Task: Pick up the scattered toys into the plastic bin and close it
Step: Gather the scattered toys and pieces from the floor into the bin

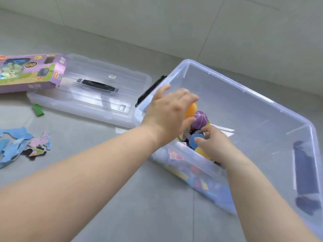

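Inside the plastic bin [253, 119], the left hand [167, 116] curled its fingers round an orange toy [191, 110] and the right hand [216, 144] pinched a blue toy [195, 139]. Puzzle pieces [15, 145] and the lid [87, 105] lay on the floor, so the task looked unfinished.

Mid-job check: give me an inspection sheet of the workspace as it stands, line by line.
Surface: grey tiled floor, with the bin and lid on it.
Job's things: clear plastic bin open, with a purple ball and other toys heaped at its near-left end. The lid is off and lies flat on the floor left of the bin. Still out are a purple puzzle box resting partly on the lid, puzzle pieces and a green piece on the floor.
Clutter: nothing seen beyond the toys.
Grippers: left hand grips an orange ball over the bin. Right hand is inside the bin and pinches a blue round toy.
Cables: nothing seen.
Surroundings: pale tiled wall behind.
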### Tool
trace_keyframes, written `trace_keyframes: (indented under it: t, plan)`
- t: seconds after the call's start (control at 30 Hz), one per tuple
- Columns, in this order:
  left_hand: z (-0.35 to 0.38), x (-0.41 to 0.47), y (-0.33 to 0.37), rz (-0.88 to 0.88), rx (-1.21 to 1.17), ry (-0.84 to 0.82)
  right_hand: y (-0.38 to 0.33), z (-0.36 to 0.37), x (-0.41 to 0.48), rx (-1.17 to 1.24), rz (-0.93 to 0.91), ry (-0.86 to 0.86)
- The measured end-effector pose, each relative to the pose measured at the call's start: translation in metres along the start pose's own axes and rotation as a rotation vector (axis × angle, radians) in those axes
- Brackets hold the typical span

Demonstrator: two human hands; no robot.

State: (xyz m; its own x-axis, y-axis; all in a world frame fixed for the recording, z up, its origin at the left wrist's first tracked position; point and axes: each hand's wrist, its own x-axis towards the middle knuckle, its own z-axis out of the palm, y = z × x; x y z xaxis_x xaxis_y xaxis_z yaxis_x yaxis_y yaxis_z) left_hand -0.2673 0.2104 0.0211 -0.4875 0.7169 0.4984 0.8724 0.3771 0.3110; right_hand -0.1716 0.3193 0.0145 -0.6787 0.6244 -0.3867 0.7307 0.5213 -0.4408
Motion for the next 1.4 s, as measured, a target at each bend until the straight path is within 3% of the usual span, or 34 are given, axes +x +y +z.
trace_keyframes:
  t: [0.07, 0.13, 0.3, 0.4, 0.47, 0.53, 0.67, 0.8, 0.97, 1.17, 1.23, 1.33, 1.4]
  plan:
    - [0.011, 0.004, 0.003, -0.153, 0.101, -0.313, 0.005, -0.002, 0.002, 0.016, -0.003, -0.015]
    - [0.012, 0.004, 0.000, -0.229, 0.079, -0.390, 0.005, -0.004, 0.001, 0.018, -0.028, 0.021]
    - [-0.013, -0.040, -0.027, -0.044, -0.068, 0.019, -0.003, -0.003, -0.007, 0.076, -0.176, 0.169]
    - [-0.034, -0.093, -0.054, -0.056, -0.086, 0.029, -0.021, 0.002, -0.016, 0.173, -0.394, 0.400]
    - [-0.046, -0.141, -0.070, -0.130, -0.097, -0.070, -0.045, 0.015, -0.029, 0.175, -0.624, 0.505]
    - [-0.051, -0.197, -0.083, -0.195, -0.066, -0.280, -0.062, 0.039, -0.040, -0.003, -0.771, 0.535]
    - [-0.047, -0.305, -0.088, -0.329, 0.021, -0.690, -0.078, 0.077, -0.038, -0.392, -0.651, 0.532]
    - [-0.042, -0.350, -0.084, -0.327, -0.053, -0.786, -0.089, 0.084, -0.035, -0.463, -0.660, 0.612]
    - [-0.037, -0.352, -0.084, -0.264, -0.070, -0.752, -0.112, 0.097, -0.039, -0.424, -0.721, 0.632]
    - [-0.030, -0.345, -0.092, -0.331, -0.071, -0.640, -0.127, 0.109, -0.046, -0.449, -0.855, 0.670]
    - [-0.034, -0.337, -0.098, -0.433, -0.112, -0.577, -0.129, 0.106, -0.052, -0.451, -0.833, 0.568]
    - [-0.045, -0.317, -0.106, -0.557, -0.170, -0.424, -0.130, 0.092, -0.056, -0.373, -0.734, 0.257]
    - [-0.051, -0.292, -0.107, -0.618, -0.232, -0.312, -0.117, 0.081, -0.058, -0.297, -0.751, 0.170]
